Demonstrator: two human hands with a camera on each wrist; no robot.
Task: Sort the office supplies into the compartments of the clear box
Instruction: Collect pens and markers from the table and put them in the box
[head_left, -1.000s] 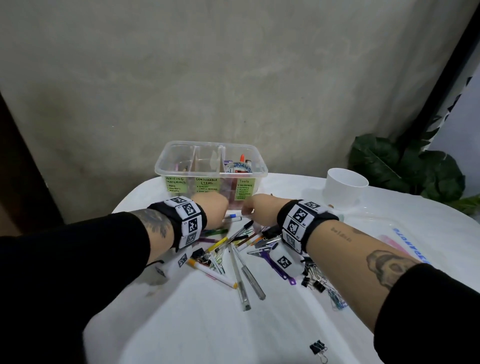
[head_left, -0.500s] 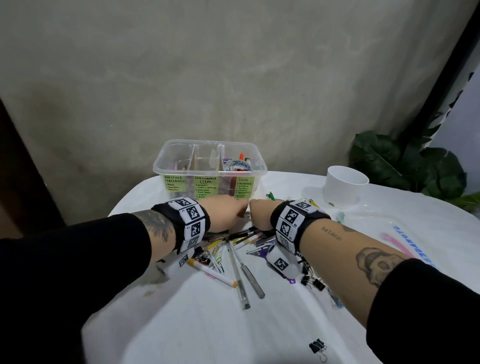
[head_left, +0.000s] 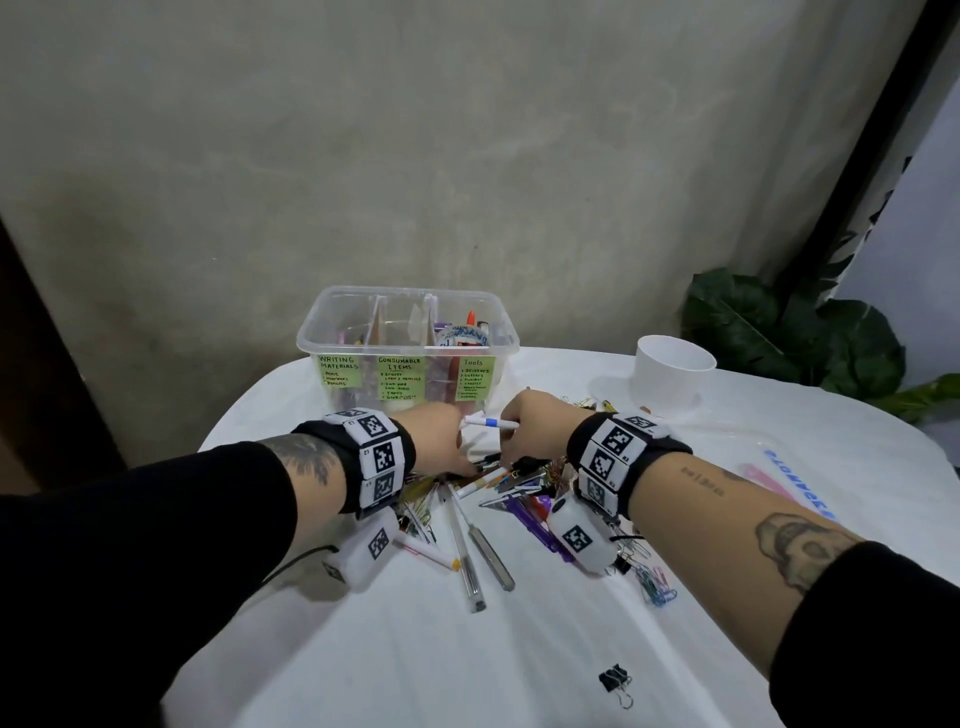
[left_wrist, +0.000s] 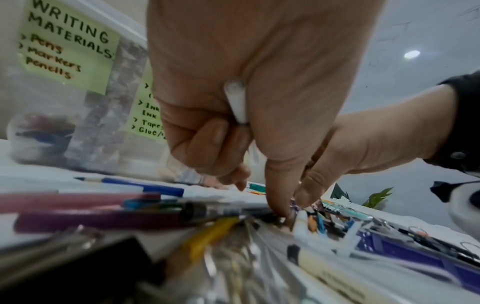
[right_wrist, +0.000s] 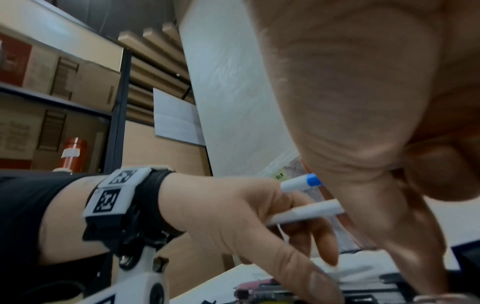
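The left hand (right_wrist: 233, 216) holds two white pens (right_wrist: 306, 211), one with a blue band. The right hand (right_wrist: 363, 102) reaches down close by.

Both forearms reach forward, the left hand (head_left: 439, 439) and right hand (head_left: 537, 423) nearly touching, fingers curled downward.

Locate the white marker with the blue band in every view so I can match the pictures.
Head: white marker at centre, between the two hands, before the clear box.
Left wrist: only a white barrel end shows in the left hand; likely it.
Right wrist: centre, blue band up.
Shared landmark: the box's green labels.
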